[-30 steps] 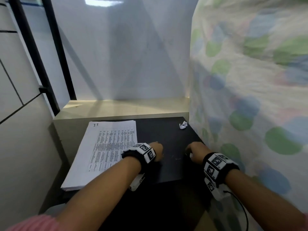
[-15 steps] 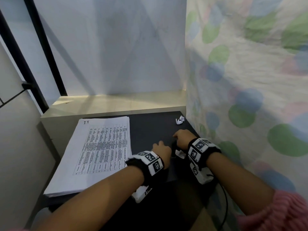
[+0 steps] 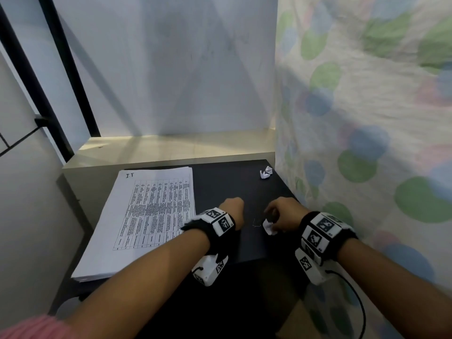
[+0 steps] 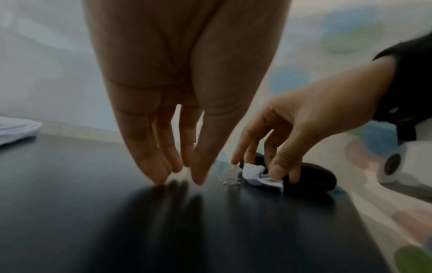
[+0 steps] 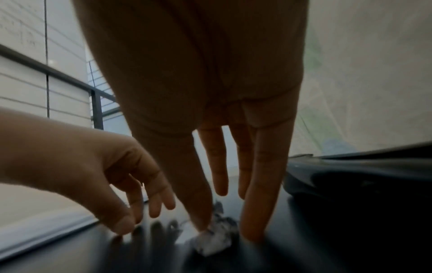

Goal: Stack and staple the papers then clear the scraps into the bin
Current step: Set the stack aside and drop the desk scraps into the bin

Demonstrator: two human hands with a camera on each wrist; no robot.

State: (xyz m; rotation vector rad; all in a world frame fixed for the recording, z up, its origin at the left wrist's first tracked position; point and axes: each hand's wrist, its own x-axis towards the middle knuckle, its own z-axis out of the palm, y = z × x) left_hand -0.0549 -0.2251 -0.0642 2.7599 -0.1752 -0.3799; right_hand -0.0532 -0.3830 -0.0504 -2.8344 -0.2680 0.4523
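Black desktop (image 3: 220, 182) holds one paper stack (image 3: 146, 216) and two crumpled scraps (image 3: 266, 172); right hand (image 3: 285, 214) fingers pinch one, left hand (image 3: 232, 209) fingers released.

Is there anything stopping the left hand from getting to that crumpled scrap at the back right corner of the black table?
Probably not. The far scrap lies alone, with bare black table between it and the left hand. The right hand sits off to the side.
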